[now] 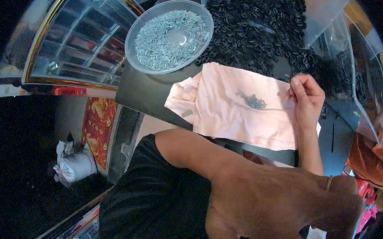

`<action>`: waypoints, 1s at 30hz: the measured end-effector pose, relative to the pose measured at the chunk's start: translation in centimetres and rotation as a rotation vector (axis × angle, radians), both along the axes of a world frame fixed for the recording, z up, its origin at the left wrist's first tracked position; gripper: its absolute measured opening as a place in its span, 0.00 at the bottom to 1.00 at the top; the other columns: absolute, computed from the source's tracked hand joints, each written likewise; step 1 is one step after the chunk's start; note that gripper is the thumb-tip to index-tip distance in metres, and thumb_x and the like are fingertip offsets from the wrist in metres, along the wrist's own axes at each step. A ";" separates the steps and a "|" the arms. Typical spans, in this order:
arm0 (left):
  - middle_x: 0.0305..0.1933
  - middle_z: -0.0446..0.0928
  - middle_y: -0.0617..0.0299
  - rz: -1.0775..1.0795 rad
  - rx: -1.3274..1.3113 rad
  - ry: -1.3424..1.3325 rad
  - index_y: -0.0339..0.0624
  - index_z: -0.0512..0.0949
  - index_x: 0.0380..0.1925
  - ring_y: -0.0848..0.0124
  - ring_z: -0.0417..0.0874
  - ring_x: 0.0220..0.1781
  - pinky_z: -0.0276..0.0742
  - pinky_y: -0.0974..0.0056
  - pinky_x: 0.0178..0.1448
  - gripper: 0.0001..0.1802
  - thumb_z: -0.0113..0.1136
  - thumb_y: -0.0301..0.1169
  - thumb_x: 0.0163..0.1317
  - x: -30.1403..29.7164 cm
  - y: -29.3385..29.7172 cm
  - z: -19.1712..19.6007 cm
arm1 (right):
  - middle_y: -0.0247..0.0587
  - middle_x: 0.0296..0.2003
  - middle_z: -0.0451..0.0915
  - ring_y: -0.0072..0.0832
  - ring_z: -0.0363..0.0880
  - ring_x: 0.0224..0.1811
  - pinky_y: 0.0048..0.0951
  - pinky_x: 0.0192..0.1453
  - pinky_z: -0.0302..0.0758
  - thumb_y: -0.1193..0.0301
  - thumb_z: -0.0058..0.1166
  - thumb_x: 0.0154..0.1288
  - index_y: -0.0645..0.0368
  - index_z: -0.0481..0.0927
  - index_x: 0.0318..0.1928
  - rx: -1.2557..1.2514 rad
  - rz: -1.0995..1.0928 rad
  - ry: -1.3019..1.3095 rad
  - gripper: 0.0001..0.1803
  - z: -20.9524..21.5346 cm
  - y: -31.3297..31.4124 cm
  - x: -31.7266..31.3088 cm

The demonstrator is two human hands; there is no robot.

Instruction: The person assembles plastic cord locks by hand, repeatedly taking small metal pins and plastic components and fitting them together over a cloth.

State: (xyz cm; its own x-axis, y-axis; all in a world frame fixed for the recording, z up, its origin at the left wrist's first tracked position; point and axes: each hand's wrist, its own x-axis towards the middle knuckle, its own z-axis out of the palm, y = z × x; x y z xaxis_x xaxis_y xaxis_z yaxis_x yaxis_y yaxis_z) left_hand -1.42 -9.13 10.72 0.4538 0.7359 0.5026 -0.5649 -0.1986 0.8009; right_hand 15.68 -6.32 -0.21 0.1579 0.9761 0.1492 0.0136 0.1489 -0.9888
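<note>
The right hand (307, 98) pinches a slim pin (287, 75) at the upper right of the pink cloth (231, 119); it looks light, stiff, probably slippery, best gripped mid-length; left hand unseen, its state I cannot tell.

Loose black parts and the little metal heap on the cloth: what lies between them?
A bare stretch of pink cloth, seen in the head view.

A gold-framed glassy panel (84, 36) is catching light beside the dark table (143, 90). Lower down, a red-and-gold mat (98, 129) is showing, and a white sack (79, 165) is sitting on the floor (101, 177).
</note>
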 end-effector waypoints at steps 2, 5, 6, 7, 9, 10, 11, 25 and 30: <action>0.27 0.72 0.57 0.012 -0.005 0.007 0.38 0.74 0.29 0.66 0.72 0.28 0.71 0.65 0.32 0.10 0.52 0.34 0.58 0.1 -0.4 0.0 | 0.29 0.20 0.70 0.15 0.66 0.19 0.16 0.24 0.64 0.77 0.51 0.59 0.63 0.75 0.27 -0.005 0.012 -0.005 0.05 0.2 0.0 -0.3; 0.28 0.72 0.56 0.021 -0.009 0.015 0.38 0.74 0.29 0.65 0.72 0.28 0.71 0.64 0.32 0.10 0.53 0.34 0.58 -0.8 0.2 0.2 | 0.31 0.21 0.69 0.15 0.64 0.20 0.16 0.24 0.65 0.79 0.49 0.60 0.65 0.74 0.28 -0.010 0.028 -0.007 0.04 0.2 -0.1 -0.2; 0.28 0.72 0.56 0.024 -0.010 0.017 0.38 0.74 0.29 0.65 0.72 0.29 0.71 0.64 0.33 0.10 0.53 0.34 0.58 -1.2 0.6 0.2 | 0.31 0.21 0.69 0.15 0.63 0.20 0.16 0.24 0.65 0.79 0.49 0.60 0.65 0.74 0.28 -0.010 0.036 -0.004 0.04 0.2 -0.2 -0.1; 0.28 0.72 0.56 0.024 -0.010 0.019 0.38 0.74 0.29 0.65 0.72 0.29 0.71 0.64 0.33 0.10 0.53 0.34 0.58 -0.7 -0.2 0.2 | 0.31 0.21 0.69 0.15 0.63 0.20 0.16 0.24 0.65 0.79 0.49 0.60 0.65 0.74 0.28 -0.008 0.032 -0.006 0.04 0.2 -0.2 -0.1; 0.28 0.72 0.56 0.024 -0.010 0.021 0.38 0.75 0.29 0.64 0.73 0.29 0.71 0.63 0.33 0.10 0.53 0.34 0.58 -0.5 0.6 0.0 | 0.31 0.21 0.69 0.15 0.64 0.20 0.17 0.24 0.65 0.78 0.49 0.60 0.65 0.73 0.27 -0.009 0.023 0.009 0.04 0.2 -0.1 -0.1; 0.28 0.72 0.55 0.027 -0.012 0.025 0.38 0.75 0.29 0.64 0.73 0.29 0.71 0.63 0.34 0.10 0.53 0.34 0.57 -0.5 0.6 -0.1 | 0.31 0.21 0.69 0.15 0.64 0.20 0.17 0.24 0.65 0.78 0.49 0.60 0.65 0.73 0.27 -0.010 0.022 0.009 0.04 0.2 -0.2 -0.2; 0.28 0.72 0.55 0.030 -0.015 0.028 0.38 0.75 0.29 0.64 0.73 0.30 0.71 0.63 0.34 0.10 0.53 0.34 0.57 -0.6 0.1 0.0 | 0.31 0.21 0.69 0.15 0.64 0.20 0.17 0.24 0.66 0.78 0.49 0.60 0.65 0.73 0.27 -0.007 0.029 0.003 0.05 0.3 -0.2 -0.2; 0.30 0.73 0.53 0.051 -0.067 0.064 0.39 0.76 0.27 0.60 0.73 0.32 0.72 0.60 0.38 0.10 0.53 0.35 0.56 -0.4 0.0 0.0 | 0.31 0.20 0.70 0.16 0.65 0.18 0.16 0.22 0.62 0.78 0.50 0.60 0.65 0.74 0.27 -0.003 0.014 -0.061 0.05 0.6 -0.1 -0.4; 0.30 0.73 0.52 -0.016 -0.071 0.042 0.40 0.77 0.27 0.58 0.74 0.33 0.73 0.60 0.39 0.10 0.54 0.35 0.56 -1.5 4.3 -0.3 | 0.29 0.18 0.72 0.15 0.68 0.18 0.16 0.22 0.65 0.76 0.55 0.56 0.63 0.76 0.26 -0.010 -0.051 0.004 0.04 1.0 -0.4 0.7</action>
State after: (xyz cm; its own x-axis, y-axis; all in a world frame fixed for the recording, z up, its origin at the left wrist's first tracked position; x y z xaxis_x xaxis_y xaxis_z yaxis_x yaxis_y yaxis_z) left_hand -2.87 -4.86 10.42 0.4855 0.7612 0.4301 -0.5333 -0.1319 0.8355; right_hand 16.35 -6.68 0.79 0.2078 0.9683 0.1385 0.0170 0.1380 -0.9903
